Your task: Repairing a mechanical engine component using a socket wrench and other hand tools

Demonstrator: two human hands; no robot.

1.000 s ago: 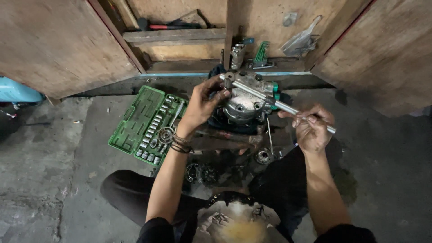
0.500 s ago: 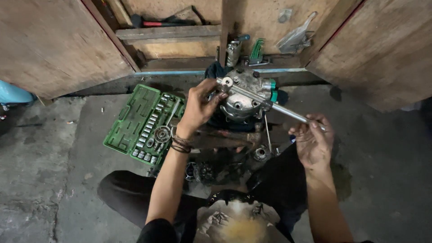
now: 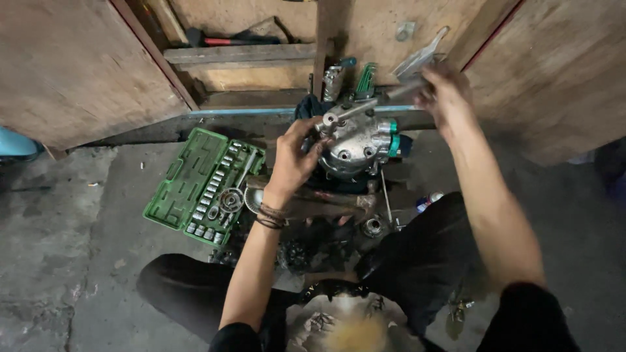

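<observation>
A silver metal compressor body (image 3: 355, 146) with teal caps stands upright on the floor in front of me. My left hand (image 3: 293, 160) grips its left side and holds it steady. My right hand (image 3: 445, 91) is closed on the handle end of a long ratchet wrench (image 3: 368, 106), whose head sits on a bolt at the top left of the compressor. The handle slants up to the right, toward the wooden wall.
An open green socket set case (image 3: 202, 186) lies on the concrete to the left. Loose metal parts and a thin rod (image 3: 386, 195) lie by my knees. A wooden shelf (image 3: 241, 53) with tools and wooden panels stands behind.
My right hand swung the wrench handle from low right, near my knee, up and away to the wall side. My left hand stayed on the compressor.
</observation>
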